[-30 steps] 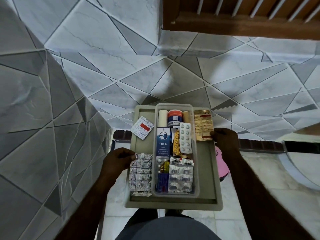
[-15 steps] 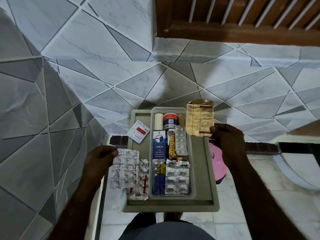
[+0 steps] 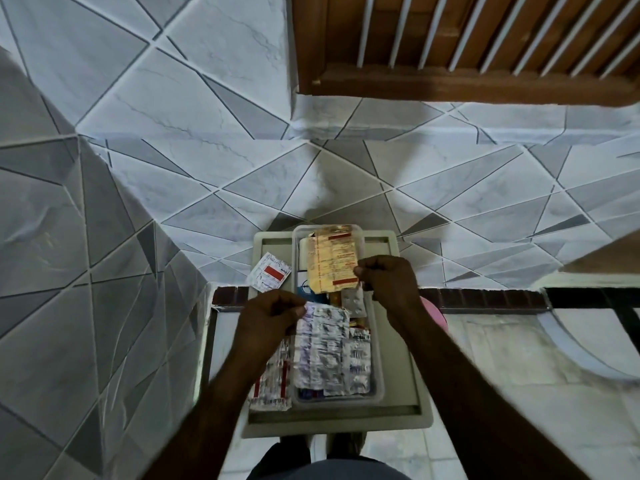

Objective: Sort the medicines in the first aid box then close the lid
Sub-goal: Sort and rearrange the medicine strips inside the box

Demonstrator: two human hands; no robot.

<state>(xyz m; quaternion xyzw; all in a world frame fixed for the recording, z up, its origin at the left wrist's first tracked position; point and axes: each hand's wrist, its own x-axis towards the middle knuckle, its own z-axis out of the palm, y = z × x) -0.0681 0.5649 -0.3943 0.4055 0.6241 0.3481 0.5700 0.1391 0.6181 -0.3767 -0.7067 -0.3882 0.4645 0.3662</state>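
The clear first aid box (image 3: 378,386) sits on its grey lid (image 3: 405,368), which lies flat like a tray. My right hand (image 3: 388,282) pinches a gold-and-red blister strip (image 3: 332,259) above the far end of the box. Over the near half of the box, my left hand (image 3: 270,318) grips a silver foil blister strip (image 3: 320,355). More silver strips (image 3: 358,368) and a white pill strip (image 3: 354,301) lie inside. A red-striped silver strip (image 3: 272,382) and a white sachet with a red label (image 3: 268,271) rest on the lid, left of the box.
The lid rests on a ledge against a grey-and-white tiled wall (image 3: 173,168). A wooden window frame with white bars (image 3: 467,46) is overhead at right. A pink object (image 3: 434,311) shows under my right forearm. Tiled floor (image 3: 519,375) lies below.
Both hands lifted their strips and moved inward over the box: the gold strip from the lid's right side, the silver strip from the left side.
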